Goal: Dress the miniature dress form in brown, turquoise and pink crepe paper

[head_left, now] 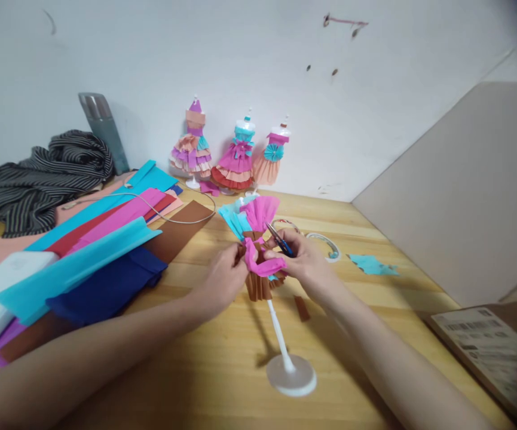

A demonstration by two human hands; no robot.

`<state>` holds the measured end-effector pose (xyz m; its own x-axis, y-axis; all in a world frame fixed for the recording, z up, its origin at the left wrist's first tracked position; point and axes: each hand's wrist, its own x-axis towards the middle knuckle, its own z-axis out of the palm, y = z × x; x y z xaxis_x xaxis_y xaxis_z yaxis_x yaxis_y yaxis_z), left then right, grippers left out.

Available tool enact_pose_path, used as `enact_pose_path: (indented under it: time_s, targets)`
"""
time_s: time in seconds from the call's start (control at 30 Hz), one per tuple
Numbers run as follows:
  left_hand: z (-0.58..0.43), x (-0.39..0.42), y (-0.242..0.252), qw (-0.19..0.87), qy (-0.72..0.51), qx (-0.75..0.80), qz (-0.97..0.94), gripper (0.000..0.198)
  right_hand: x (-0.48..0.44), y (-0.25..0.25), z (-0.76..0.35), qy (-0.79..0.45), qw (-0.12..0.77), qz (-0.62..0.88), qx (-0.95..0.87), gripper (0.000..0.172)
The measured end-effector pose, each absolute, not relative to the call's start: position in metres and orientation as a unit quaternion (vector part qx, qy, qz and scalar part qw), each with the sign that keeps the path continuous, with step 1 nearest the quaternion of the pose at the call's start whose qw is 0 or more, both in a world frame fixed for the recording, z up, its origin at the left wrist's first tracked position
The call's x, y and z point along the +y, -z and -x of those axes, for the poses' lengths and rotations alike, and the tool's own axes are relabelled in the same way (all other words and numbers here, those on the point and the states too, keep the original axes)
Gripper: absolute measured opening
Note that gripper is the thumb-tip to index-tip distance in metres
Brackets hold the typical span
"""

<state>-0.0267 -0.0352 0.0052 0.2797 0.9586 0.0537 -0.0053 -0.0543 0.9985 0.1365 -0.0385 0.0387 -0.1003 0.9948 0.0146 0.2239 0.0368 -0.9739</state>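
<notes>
In front of me a small mannequin on a white stand (pixel 280 337) wears a brown crepe paper dress (pixel 258 288), with pleated pink paper (pixel 260 212) and turquoise paper (pixel 235 222) at the top. A pink crepe paper strip (pixel 265 267) loops across its waist. My left hand (pixel 223 276) pinches the strip at the left side of the waist. On the right, my right hand (pixel 302 258) holds the strip's other end between thumb and fingers. Scissors (pixel 280 240) with a dark blue handle are also tucked in that hand, blades pointing up and left. Some fingertips are hidden behind the paper.
Three dressed mannequins (pixel 235 152) stand by the wall. Crepe paper sheets (pixel 79 263), a white box-like object (pixel 9 292), striped cloth (pixel 47 179) and a flask (pixel 106 131) fill the left. Tape rolls (pixel 330 246), turquoise scraps (pixel 372 264) and a cardboard box (pixel 486 346) are right.
</notes>
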Motion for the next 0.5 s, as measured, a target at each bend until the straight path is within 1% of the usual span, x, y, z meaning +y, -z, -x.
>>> enact_pose_path:
  time_s: [0.07,0.13,0.3,0.4,0.5]
  targets:
    - [0.0260,-0.0374,-0.0030,0.539,-0.431,0.417,-0.592,0.022,-0.0398,-0.0406,-0.1339,-0.446,0.418,0.533,-0.585,0.042]
    - [0.0251,-0.0384,-0.0018,0.548,-0.415,0.418,-0.594,0.025,-0.0404,-0.0409,-0.1306,-0.435,0.414,0.547,-0.584,0.042]
    - [0.0240,-0.0361,-0.0025,0.631,-0.360,0.431,-0.534,0.025,-0.0399,-0.0370,-0.1267,-0.415,0.411,0.557,-0.591,0.043]
    - [0.0234,-0.0353,-0.0060,0.694,-0.361,0.384,-0.491,0.025,-0.0394,-0.0345,-0.1285,-0.398,0.411,0.550,-0.609,0.037]
    - [0.0217,-0.0360,-0.0111,0.755,-0.346,0.330,-0.448,0.029,-0.0385,-0.0330,-0.1299,-0.390,0.407,0.547,-0.618,0.035]
